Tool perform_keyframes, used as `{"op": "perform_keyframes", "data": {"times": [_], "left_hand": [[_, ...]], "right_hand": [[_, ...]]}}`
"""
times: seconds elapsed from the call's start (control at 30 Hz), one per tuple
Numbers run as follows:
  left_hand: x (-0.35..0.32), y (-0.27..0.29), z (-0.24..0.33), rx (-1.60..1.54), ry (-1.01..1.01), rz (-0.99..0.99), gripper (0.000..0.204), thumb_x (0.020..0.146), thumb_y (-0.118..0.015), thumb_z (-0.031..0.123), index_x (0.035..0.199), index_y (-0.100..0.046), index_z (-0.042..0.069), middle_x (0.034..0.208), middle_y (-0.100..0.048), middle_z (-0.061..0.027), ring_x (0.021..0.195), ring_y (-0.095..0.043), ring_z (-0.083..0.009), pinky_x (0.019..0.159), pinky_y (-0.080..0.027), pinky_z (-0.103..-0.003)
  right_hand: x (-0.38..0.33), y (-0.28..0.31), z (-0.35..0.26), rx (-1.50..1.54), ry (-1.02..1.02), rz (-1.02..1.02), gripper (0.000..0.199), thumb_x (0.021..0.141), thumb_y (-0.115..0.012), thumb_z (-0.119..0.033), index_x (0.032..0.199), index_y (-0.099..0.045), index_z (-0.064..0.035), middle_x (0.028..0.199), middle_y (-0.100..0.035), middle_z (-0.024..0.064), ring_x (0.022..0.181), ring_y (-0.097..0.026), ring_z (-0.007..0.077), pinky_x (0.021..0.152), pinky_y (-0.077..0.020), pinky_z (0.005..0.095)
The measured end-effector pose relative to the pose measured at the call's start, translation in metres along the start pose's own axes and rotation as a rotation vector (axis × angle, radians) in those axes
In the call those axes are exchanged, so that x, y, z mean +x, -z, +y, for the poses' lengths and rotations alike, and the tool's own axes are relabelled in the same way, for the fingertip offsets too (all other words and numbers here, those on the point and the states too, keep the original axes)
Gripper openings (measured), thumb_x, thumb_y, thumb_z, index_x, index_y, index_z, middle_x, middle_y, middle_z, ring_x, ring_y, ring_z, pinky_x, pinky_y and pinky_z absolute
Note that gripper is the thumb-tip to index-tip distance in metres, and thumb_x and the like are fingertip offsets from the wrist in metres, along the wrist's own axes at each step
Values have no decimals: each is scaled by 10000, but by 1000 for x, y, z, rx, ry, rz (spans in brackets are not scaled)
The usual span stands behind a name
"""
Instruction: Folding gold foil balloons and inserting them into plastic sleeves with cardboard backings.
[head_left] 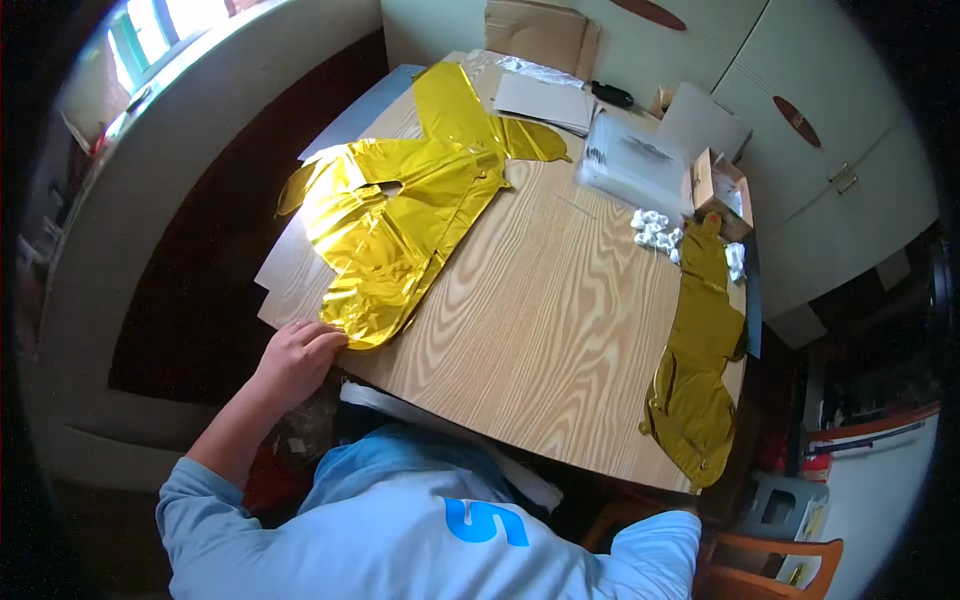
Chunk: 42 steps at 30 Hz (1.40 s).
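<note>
A large flat gold foil balloon (400, 215) lies uninflated on the left half of the wooden table, wrinkled and shiny, with a hole near its middle. At its near rounded end, my left hand (302, 358) is closed on the edge, the fingertips pressed to the foil by the table's front left corner. Only the right sleeve (655, 548) shows at the table's near right; my right hand is out of sight. Another flat gold foil balloon (697, 350) lies lengthwise along the right side of the table.
Farther back are a clear plastic packet (632, 160), a stack of grey-white sheets (545, 100), a small open cardboard box (722, 190) and white crumpled bits (655, 232). Folded cardboard (540, 38) leans on the cabinet. An orange-brown chair (775, 560) stands at the lower right.
</note>
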<state>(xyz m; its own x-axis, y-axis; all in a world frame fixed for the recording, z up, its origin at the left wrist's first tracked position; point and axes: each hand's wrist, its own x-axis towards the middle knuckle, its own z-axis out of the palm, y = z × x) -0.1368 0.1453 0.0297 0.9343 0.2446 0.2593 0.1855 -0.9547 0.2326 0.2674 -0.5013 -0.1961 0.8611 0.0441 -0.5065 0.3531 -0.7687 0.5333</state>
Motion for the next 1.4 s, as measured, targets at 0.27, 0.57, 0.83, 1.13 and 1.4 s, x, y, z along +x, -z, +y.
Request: {"op": "perform_keyframes", "data": {"times": [0.27,0.57,0.83,1.13,1.4], "left_hand": [[20,8,10,-147,100,-57,123,810,-668,38,928,-695,57,952,-681,-125,885,-664,-305,790,-544,-401],[51,25,5,-437,95,-232,112,799,-738,113,782,-687,16,775,-636,-136,738,-645,-312,656,-514,-395],[79,27,-4,-528,374,-592,303,770,-837,249,808,-670,-1,646,-605,-62,630,-596,-140,593,-478,-327],[80,20,-40,-589,137,-407,192,902,-679,164,1011,-692,6,857,-710,-117,742,-666,-201,706,-528,-338],[101,47,-22,-152,125,95,112,902,-628,143,945,-642,41,846,-678,-170,805,-675,-365,714,-533,-433]], "right_hand": [[-25,2,-4,-11,27,-41,415,1014,-446,-343,1267,-639,-76,1211,-662,175,1134,-619,310,1001,-473,433],[-227,218,-108,733,1110,-315,345,982,-564,-314,1084,-712,-21,1051,-702,213,1001,-684,320,903,-530,380],[-260,371,-267,1152,1576,657,114,873,-681,-102,942,-685,-11,884,-687,145,823,-667,326,740,-535,391],[-281,377,-350,554,1415,1170,138,768,-663,-168,856,-688,-65,810,-543,84,766,-539,272,749,-428,397],[-259,385,-364,870,1602,1116,158,838,-708,-188,916,-680,-54,1032,-680,147,946,-649,347,798,-526,454]]}}
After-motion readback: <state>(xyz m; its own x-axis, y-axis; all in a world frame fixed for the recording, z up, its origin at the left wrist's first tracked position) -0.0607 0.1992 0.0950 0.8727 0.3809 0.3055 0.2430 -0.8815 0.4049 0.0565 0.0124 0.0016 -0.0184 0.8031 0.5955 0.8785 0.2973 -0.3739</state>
